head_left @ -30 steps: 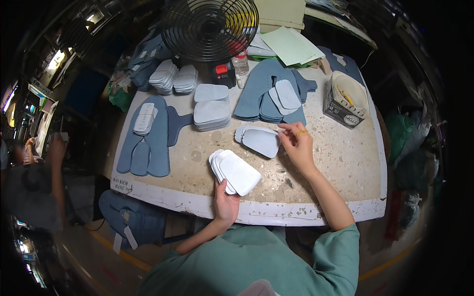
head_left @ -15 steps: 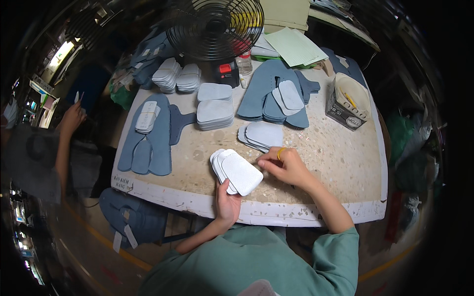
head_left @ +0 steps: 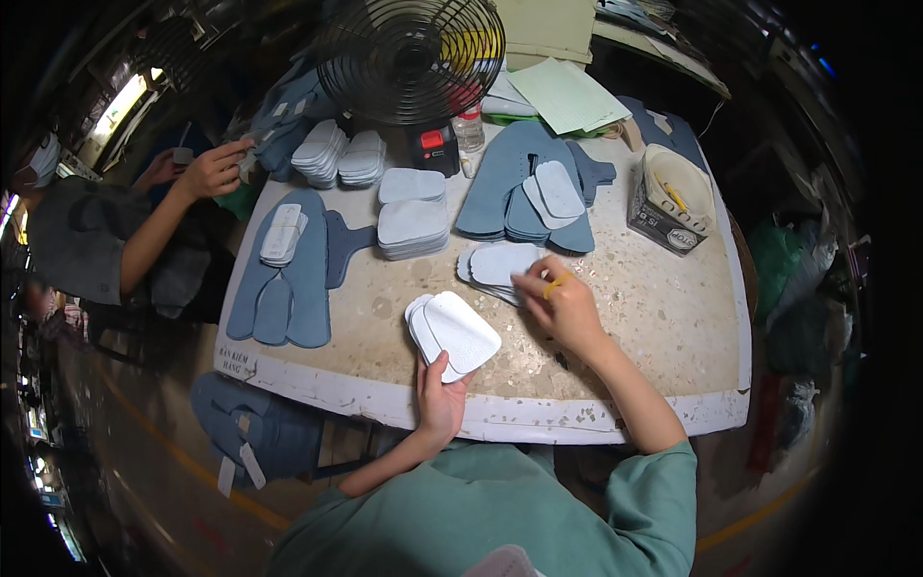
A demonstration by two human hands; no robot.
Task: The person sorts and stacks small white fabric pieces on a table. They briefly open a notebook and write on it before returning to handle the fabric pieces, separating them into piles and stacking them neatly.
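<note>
Fanned white rounded pieces of sheet material [head_left: 463,332] rest in my left hand [head_left: 442,399], thumb on top and fingers beneath, just above the table's near edge. My right hand [head_left: 567,313], with a yellow ring or band on one finger, reaches over the right edge of a small pile of pale pieces [head_left: 500,264]. Its fingers look bent and apart, slightly blurred. I see nothing between them, and whether they touch the pile is unclear. Behind that pile lie blue-grey cut panels [head_left: 500,183] with two pale pieces [head_left: 556,192] on top.
Neat stacks of pale pieces [head_left: 413,221] stand mid-table. Blue panels [head_left: 279,313] bearing a banded bundle [head_left: 284,236] lie left. A black fan [head_left: 413,58] stands at the back, a box with a roll and pencil [head_left: 668,207] at right. Another person's hand [head_left: 216,168] reaches in from the left.
My right hand has moved away from the pieces in my left hand, up and over the small pale pile. At the left, the other person's arm has swung toward the table.
</note>
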